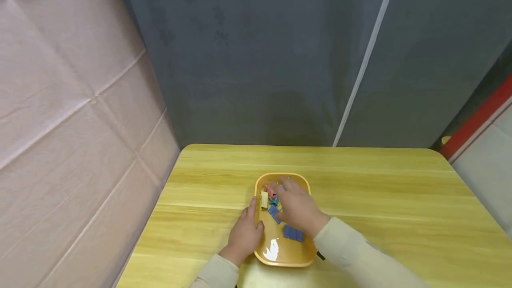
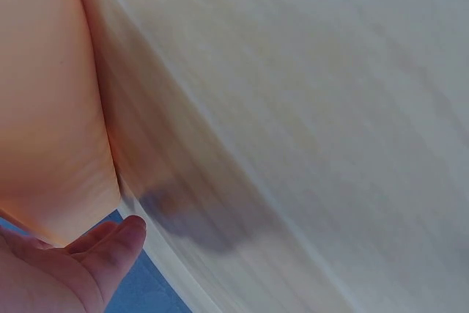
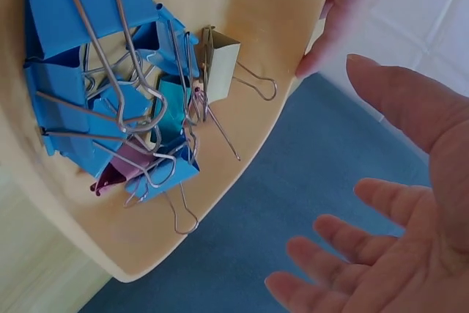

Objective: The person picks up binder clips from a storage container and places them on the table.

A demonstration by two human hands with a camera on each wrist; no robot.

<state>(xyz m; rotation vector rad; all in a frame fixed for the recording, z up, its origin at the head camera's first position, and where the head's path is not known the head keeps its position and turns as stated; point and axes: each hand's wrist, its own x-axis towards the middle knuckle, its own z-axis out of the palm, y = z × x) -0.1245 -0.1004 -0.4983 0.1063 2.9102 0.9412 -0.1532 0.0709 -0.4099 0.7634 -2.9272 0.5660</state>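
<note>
An orange tray (image 1: 290,252) holds metal-armed binder clips. Three blue binder clips (image 1: 293,233) lie in a row near its close end. Toward the far end sit more blue clips (image 3: 88,5), a teal clip (image 3: 172,104), a cream clip (image 3: 222,67) and a dark pink clip (image 3: 121,170). My left hand (image 1: 243,234) holds the tray's left rim, thumb over the inside and fingers along the outside. Above the far clips hovers my right hand (image 1: 299,206), its fingers apart and nothing between them in the right wrist view.
The tray stands on a light wooden table (image 1: 384,199). A dark grey curtain (image 1: 256,57) hangs behind the far edge. Pale sheeting (image 1: 72,123) covers the left side, and a red strip (image 1: 480,119) runs along the right.
</note>
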